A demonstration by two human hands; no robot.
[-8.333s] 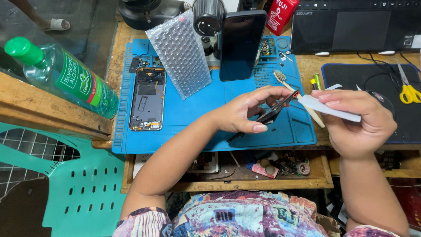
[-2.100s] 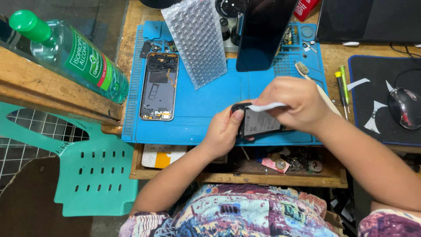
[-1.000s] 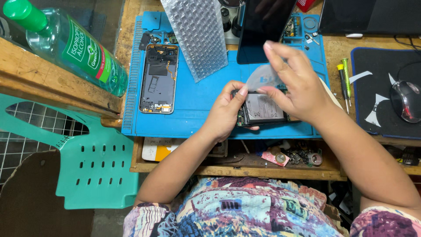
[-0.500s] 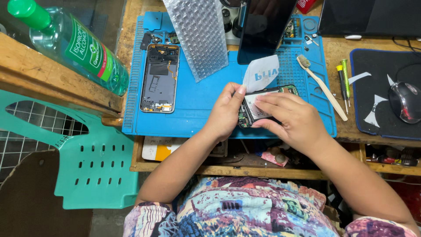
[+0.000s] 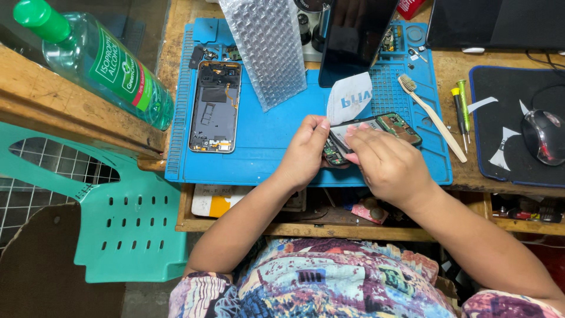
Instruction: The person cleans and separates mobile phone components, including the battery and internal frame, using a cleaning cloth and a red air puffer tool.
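Observation:
My left hand point(image 5: 307, 148) grips the left end of an opened phone body point(image 5: 393, 124) with green circuit boards, held just above the blue work mat point(image 5: 271, 141). My right hand point(image 5: 382, 162) lies over the phone's middle, its fingertips pressing on a pale battery inside. A white peel-off film tab point(image 5: 348, 97) stands up from the battery, curling away from my hands. Most of the battery is hidden under my right hand.
On the mat lie an opened phone frame point(image 5: 215, 106), a bubble-wrap sheet point(image 5: 263, 50) and a black screen panel point(image 5: 356, 35). A toothbrush point(image 5: 432, 116) and small screwdrivers point(image 5: 460, 112) lie right of them, near a mouse point(image 5: 542, 135). A green-capped bottle point(image 5: 94, 59) and teal chair point(image 5: 126, 229) are at left.
My right hand brought the battery down onto the phone body, peeled the white film upward, then lowered to press on the battery. My left hand kept its hold on the phone.

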